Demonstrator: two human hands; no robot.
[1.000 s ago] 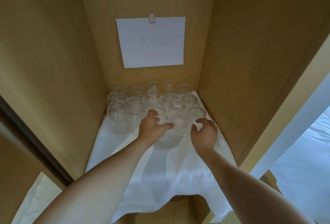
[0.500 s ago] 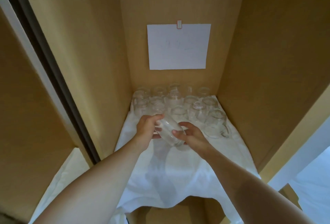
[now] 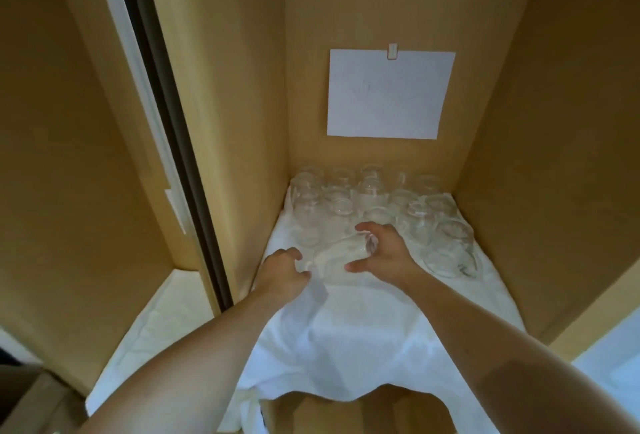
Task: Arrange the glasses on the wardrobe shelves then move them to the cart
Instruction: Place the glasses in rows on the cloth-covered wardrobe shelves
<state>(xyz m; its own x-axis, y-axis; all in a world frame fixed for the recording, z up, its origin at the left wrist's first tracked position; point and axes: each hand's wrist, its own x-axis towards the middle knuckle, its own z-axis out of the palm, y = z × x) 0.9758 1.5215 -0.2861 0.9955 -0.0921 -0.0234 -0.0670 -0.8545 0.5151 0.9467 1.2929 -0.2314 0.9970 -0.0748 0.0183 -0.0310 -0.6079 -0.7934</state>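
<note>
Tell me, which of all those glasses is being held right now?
The glass at the front, apart from the standing group: it is tilted, with the right hand gripping it. The left hand is beside it.

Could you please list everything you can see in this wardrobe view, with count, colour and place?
Glasses: over a dozen, exact count unclear, clear, clustered upright at the shelf's back.
Held glass: one, clear, tilted on its side in front of the cluster.
Cloth: one, white, covering the shelf and hanging over its front edge.
Paper sheet: one, white, fixed to the back wall, writing too faint to read.
Wardrobe wall: tan, around the shelf.
Left hand: fingers curled, at the glass's left end.
Right hand: curled round the glass's right end.
</note>
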